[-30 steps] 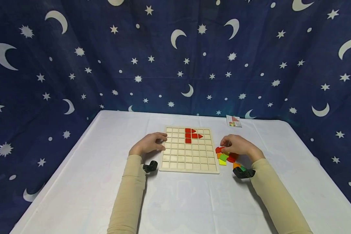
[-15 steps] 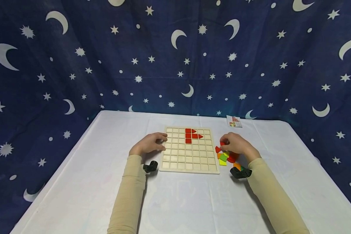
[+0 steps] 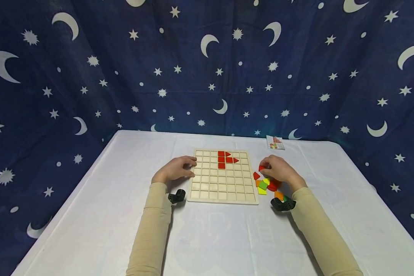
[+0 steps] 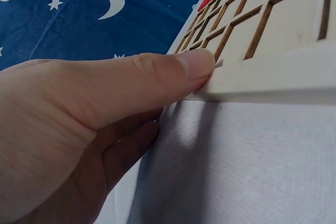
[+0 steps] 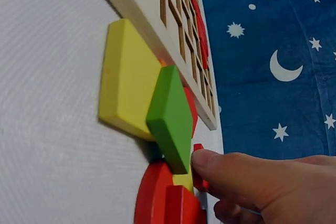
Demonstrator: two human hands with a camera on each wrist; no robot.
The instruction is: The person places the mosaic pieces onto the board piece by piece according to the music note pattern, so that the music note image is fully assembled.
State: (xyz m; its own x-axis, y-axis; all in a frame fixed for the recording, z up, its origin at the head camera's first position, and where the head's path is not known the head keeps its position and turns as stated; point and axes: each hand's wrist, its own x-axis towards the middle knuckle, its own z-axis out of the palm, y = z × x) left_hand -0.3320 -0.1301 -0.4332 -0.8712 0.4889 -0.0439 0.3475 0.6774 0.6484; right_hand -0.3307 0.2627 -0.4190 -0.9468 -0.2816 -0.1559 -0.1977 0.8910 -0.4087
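Note:
My left hand (image 3: 174, 169) rests at the left edge of the pale wooden grid board (image 3: 224, 185). Its thumb (image 4: 157, 77) touches the board's rim in the left wrist view, while the other fingers are partly hidden behind it. Several red tiles (image 3: 221, 160) form a shape in the upper cells. Right of the board, my right hand (image 3: 281, 171) pinches a small red tile (image 5: 199, 170) between thumb and fingers, beside a loose pile. A green tile (image 5: 170, 119) lies over a yellow tile (image 5: 126, 80) there, and a single red tile (image 3: 256, 176) lies close to the board.
More red pieces (image 5: 153, 195) lie in the pile near my right hand, and an orange piece (image 3: 278, 195) is by the wrist camera. A printed pattern card (image 3: 275, 142) is at the back of the white-covered table (image 3: 214, 237). A dark blue star curtain (image 3: 179, 107) hangs behind.
My right hand has shifted slightly away from me and to the left, drawing a red tile from the pile and leaving another red tile by the board. My left hand stays at the board's edge.

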